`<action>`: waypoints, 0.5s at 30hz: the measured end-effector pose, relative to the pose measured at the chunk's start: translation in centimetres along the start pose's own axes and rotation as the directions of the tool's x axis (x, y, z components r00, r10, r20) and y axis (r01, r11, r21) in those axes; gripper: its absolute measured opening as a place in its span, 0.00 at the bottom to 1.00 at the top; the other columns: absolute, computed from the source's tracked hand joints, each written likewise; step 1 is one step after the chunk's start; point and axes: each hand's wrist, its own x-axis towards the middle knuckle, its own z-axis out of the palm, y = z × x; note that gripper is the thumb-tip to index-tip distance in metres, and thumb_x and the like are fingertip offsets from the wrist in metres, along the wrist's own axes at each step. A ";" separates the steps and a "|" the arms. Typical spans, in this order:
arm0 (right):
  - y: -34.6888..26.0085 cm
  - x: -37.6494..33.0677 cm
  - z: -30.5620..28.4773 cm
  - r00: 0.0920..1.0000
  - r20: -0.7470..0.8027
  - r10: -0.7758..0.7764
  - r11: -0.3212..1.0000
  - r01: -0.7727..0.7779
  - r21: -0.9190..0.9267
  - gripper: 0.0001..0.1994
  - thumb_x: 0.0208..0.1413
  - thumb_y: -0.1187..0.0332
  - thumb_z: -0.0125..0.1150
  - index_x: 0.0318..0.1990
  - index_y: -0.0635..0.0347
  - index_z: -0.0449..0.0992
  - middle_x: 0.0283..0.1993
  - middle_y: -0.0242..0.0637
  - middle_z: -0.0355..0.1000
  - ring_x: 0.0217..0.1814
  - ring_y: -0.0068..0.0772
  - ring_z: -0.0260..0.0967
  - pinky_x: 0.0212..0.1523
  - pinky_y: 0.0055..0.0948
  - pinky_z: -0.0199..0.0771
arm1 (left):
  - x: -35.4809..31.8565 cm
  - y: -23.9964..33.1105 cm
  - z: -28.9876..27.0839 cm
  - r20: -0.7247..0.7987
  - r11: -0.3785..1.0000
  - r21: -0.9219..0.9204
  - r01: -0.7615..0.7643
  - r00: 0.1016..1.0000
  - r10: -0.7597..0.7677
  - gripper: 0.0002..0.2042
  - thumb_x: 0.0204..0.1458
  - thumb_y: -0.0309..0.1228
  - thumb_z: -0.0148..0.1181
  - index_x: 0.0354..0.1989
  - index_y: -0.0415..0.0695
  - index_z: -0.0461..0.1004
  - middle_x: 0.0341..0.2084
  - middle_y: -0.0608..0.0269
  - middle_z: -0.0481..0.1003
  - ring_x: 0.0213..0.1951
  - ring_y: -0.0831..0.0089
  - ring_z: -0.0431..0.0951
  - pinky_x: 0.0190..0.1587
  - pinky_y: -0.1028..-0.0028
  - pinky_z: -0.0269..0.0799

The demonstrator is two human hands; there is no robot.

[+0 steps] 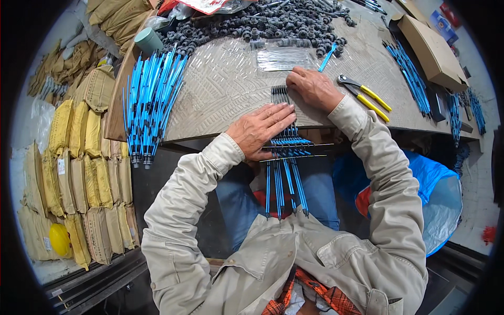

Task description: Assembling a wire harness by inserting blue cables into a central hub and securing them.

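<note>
A row of thin blue rods with black fittings (286,181) lies over the table's front edge and hangs toward my lap. My left hand (262,128) rests flat across this row, fingers stretched out and the thumb low at its left side. Thin dark cross pieces (310,144) run sideways through the rods below that hand. The row's black ends (280,93) lie on the table beyond my left fingers. Beside them, my right hand (315,88) has its fingers curled together; what they hold, if anything, is hidden. Just beyond it lies a clear bag of thin metal pins (283,59).
Yellow-handled pliers (365,97) lie right of my right hand. A bundle of blue rods (155,100) overhangs the table's left edge. Grey fittings (252,26) are heaped at the back. A cardboard box (430,52) stands at right; stacked sacks (84,178) stand at left.
</note>
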 end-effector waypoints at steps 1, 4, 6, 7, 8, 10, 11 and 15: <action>0.0 0.0 0.0 1.000 0.001 0.002 1.000 -0.002 0.001 0.04 0.50 0.69 0.52 0.31 0.58 0.66 0.32 0.37 0.64 0.26 0.39 0.67 0.26 0.34 0.67 | 0.1 0.0 0.0 0.001 1.000 -0.002 -0.001 1.000 0.001 0.47 0.25 0.40 0.67 0.60 0.41 0.53 0.61 0.54 0.53 0.62 0.61 0.54 0.64 0.67 0.49; -0.1 0.1 0.4 0.998 -0.054 0.030 0.993 -0.024 0.119 0.03 0.50 0.70 0.52 0.31 0.57 0.66 0.30 0.35 0.63 0.26 0.37 0.66 0.27 0.32 0.67 | 0.3 -0.1 0.2 -0.007 1.000 -0.019 0.003 1.000 -0.004 0.47 0.24 0.40 0.66 0.60 0.41 0.53 0.61 0.54 0.53 0.62 0.61 0.54 0.64 0.67 0.49; -0.3 0.1 -0.1 0.998 -0.005 0.059 0.998 -0.059 0.036 0.03 0.49 0.71 0.52 0.31 0.56 0.67 0.30 0.34 0.63 0.26 0.36 0.65 0.29 0.31 0.67 | -0.1 0.0 0.1 0.000 0.999 -0.027 0.018 1.000 -0.018 0.47 0.24 0.40 0.66 0.60 0.41 0.53 0.61 0.54 0.54 0.62 0.60 0.54 0.64 0.67 0.49; -0.2 0.0 -1.1 0.995 0.058 0.083 0.993 -0.078 -0.089 0.03 0.49 0.72 0.51 0.32 0.56 0.67 0.30 0.34 0.63 0.26 0.35 0.65 0.31 0.30 0.67 | -0.4 0.1 0.0 0.004 0.999 -0.025 0.027 1.000 -0.027 0.47 0.25 0.41 0.66 0.60 0.41 0.53 0.61 0.54 0.54 0.62 0.60 0.53 0.64 0.67 0.49; 0.3 -0.6 -2.0 0.994 0.062 0.087 0.993 -0.082 -0.090 0.03 0.49 0.72 0.51 0.32 0.56 0.67 0.30 0.34 0.63 0.26 0.35 0.65 0.31 0.30 0.67 | 0.0 0.1 -0.1 0.000 0.999 -0.025 0.021 1.000 -0.021 0.46 0.26 0.43 0.66 0.60 0.40 0.54 0.61 0.53 0.54 0.62 0.60 0.53 0.64 0.67 0.48; 0.9 -1.2 -2.6 0.990 0.141 -0.011 0.906 0.070 -0.417 0.04 0.48 0.72 0.52 0.32 0.57 0.68 0.32 0.34 0.64 0.26 0.33 0.64 0.36 0.30 0.66 | 0.1 0.2 -0.1 -0.003 0.999 -0.023 0.026 1.000 -0.026 0.46 0.29 0.46 0.65 0.60 0.40 0.54 0.61 0.53 0.54 0.62 0.60 0.53 0.64 0.67 0.48; 0.7 -1.1 -2.3 0.990 0.143 -0.011 0.908 0.070 -0.413 0.04 0.48 0.72 0.52 0.32 0.57 0.68 0.32 0.34 0.64 0.26 0.33 0.64 0.36 0.30 0.66 | 0.1 0.2 -0.1 0.000 0.999 -0.026 0.028 1.000 -0.028 0.46 0.29 0.46 0.65 0.60 0.40 0.54 0.61 0.53 0.54 0.62 0.60 0.53 0.64 0.67 0.48; -0.4 0.7 -0.5 0.991 0.116 -0.073 0.928 0.110 -0.357 0.04 0.46 0.72 0.53 0.30 0.58 0.68 0.30 0.34 0.64 0.26 0.31 0.64 0.41 0.30 0.65 | 0.4 0.5 0.1 -0.045 1.000 -0.026 0.018 0.999 -0.019 0.45 0.31 0.55 0.63 0.59 0.41 0.56 0.60 0.54 0.56 0.62 0.61 0.54 0.64 0.67 0.48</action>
